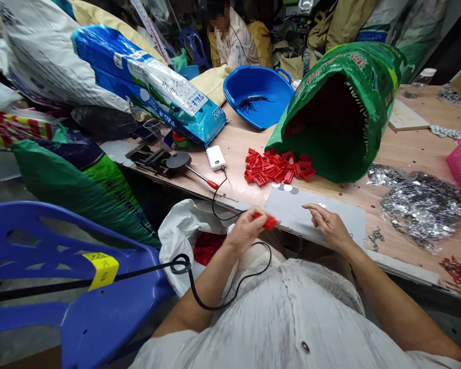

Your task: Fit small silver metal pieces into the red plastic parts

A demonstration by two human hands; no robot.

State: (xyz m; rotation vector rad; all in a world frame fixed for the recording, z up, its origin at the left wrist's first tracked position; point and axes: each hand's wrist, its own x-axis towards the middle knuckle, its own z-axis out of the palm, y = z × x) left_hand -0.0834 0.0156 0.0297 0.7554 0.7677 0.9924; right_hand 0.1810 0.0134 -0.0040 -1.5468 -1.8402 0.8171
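My left hand (248,228) is closed on a red plastic part (268,222), just off the front edge of the table. Blur hides whether it is one piece or more. Over a grey sheet (349,218) on the tabletop, my right hand (328,224) has its index finger stretched out and seems to hold nothing. A small white bit (321,205) lies close to its fingers. Beyond both hands sits a heap of red plastic parts (274,168), spilling from the mouth of a green sack (384,102). Several round white and grey discs (288,188) lie in front of the heap.
Below my left arm a white sack (176,225) holds more red parts. A black cable runs from a white power bank (215,158) across my lap. Bags of shiny metal pieces (422,210) lie at right. A blue basin (265,118) stands behind; a person sits farther back.
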